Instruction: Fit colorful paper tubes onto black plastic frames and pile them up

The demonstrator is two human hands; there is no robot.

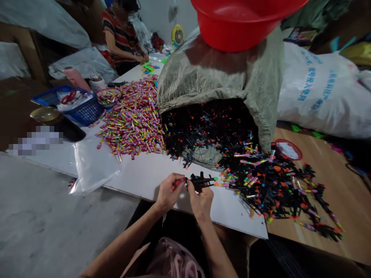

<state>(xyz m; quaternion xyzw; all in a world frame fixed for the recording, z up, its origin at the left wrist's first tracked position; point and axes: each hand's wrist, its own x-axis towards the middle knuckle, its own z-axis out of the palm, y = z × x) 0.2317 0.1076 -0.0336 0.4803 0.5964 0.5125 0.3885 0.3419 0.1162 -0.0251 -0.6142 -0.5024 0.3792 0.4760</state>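
Observation:
My left hand (169, 192) pinches a small red and pink tube (179, 181) over the white board (145, 170). My right hand (200, 199) is closed on a bundle of black plastic sticks with coloured tips (203, 180). The two hands meet, the tube touching the end of a stick. A heap of the same black sticks (214, 131) spills from a grey-green woven sack (208, 77) just beyond my hands and spreads to the right (278, 189). A pile of coloured tubes (133, 116) lies to the left of the sack.
A red basin (240, 23) sits on top of the sack. A blue basket (78, 106), a metal bowl (46, 114) and a clear plastic bag (92, 166) are at the left. A white sack (321, 96) lies at the right. Another person (121, 36) sits at the far end.

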